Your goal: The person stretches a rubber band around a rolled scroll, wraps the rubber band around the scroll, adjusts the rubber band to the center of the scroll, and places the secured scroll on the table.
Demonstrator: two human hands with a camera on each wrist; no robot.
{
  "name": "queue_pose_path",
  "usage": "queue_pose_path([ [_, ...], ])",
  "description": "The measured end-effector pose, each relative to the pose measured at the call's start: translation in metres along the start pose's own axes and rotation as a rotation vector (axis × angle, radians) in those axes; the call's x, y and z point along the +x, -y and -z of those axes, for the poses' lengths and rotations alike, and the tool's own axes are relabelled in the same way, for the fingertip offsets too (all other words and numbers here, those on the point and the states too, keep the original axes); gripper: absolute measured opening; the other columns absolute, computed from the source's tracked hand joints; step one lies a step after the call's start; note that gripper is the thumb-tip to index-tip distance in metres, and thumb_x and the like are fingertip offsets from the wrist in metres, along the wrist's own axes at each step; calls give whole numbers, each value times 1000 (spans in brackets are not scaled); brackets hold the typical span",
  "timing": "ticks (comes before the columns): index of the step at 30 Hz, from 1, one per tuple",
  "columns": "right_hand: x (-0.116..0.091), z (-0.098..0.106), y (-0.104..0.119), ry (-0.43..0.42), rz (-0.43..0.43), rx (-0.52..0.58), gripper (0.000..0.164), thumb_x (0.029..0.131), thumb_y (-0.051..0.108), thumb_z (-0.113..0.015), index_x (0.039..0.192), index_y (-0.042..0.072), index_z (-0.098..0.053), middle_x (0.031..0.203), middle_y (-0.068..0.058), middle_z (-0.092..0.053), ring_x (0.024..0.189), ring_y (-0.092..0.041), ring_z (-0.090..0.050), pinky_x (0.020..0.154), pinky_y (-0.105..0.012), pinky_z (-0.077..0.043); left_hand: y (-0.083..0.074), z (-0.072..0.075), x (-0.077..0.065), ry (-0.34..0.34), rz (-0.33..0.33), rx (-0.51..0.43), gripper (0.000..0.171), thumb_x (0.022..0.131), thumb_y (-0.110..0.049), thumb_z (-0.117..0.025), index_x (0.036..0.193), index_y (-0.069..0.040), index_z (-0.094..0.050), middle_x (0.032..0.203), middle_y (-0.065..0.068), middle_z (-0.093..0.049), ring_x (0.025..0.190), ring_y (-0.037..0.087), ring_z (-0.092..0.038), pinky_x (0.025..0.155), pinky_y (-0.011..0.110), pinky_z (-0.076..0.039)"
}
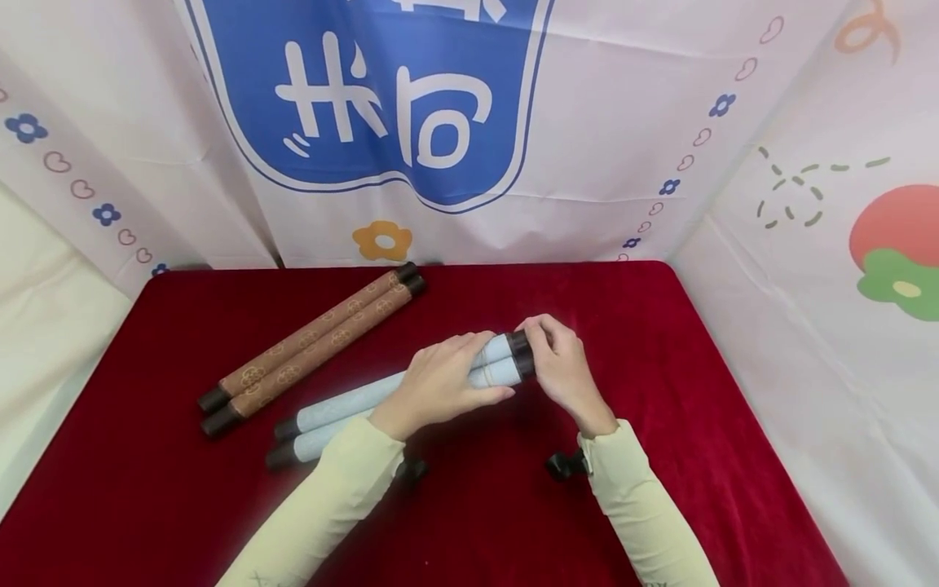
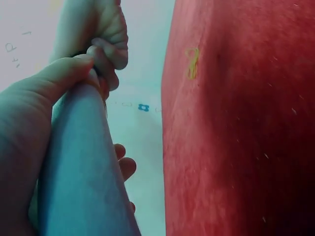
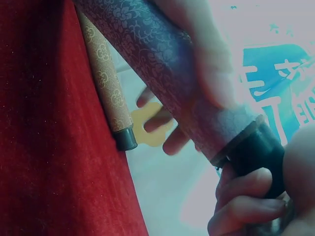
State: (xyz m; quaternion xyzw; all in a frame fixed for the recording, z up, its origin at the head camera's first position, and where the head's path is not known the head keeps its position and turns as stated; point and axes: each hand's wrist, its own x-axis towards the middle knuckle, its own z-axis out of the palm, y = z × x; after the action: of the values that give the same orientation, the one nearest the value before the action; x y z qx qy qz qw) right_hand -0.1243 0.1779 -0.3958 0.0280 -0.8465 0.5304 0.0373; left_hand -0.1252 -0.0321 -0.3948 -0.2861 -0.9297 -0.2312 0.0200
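Two pale blue patterned scrolls [image 1: 348,402] with black end knobs lie side by side, tilted up to the right over the red cloth. My left hand [image 1: 436,381] grips them near their right end, thumb along the near side and fingers over the far side. A thin yellowish band [image 1: 488,375] crosses the blue rolls just past that hand. With curled fingers my right hand [image 1: 563,367] holds the black knobs [image 1: 522,352] at the right end. In the right wrist view, its fingers wrap a black knob [image 3: 256,155].
Two brown scrolls [image 1: 308,350] with gold flower patterns and black knobs lie at the back left. A small yellow loop [image 2: 193,63] rests on the red cloth [image 1: 697,456]. White printed curtains [image 1: 601,147] stand behind and beside the table.
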Motion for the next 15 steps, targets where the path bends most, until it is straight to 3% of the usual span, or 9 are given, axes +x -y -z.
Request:
queue_pose_path([
  [7, 0, 0, -1, -2, -5, -3, 32, 112, 34, -49, 109, 12, -72, 103, -12, -73, 88, -25, -61, 75, -37, -53, 10, 6, -14, 15, 32, 13, 74, 84, -64, -77, 137, -15, -62, 104, 0, -69, 87, 13, -60, 68, 32, -53],
  [15, -1, -3, 0, -13, -7, -15, 33, 112, 35, -47, 108, 12, -71, 101, -11, -73, 90, -26, -62, 78, -38, -51, 4, 2, -5, 4, 10, -49, 83, 84, -68, -75, 145, -15, -58, 119, 1, -69, 96, 14, -63, 74, 35, -58],
])
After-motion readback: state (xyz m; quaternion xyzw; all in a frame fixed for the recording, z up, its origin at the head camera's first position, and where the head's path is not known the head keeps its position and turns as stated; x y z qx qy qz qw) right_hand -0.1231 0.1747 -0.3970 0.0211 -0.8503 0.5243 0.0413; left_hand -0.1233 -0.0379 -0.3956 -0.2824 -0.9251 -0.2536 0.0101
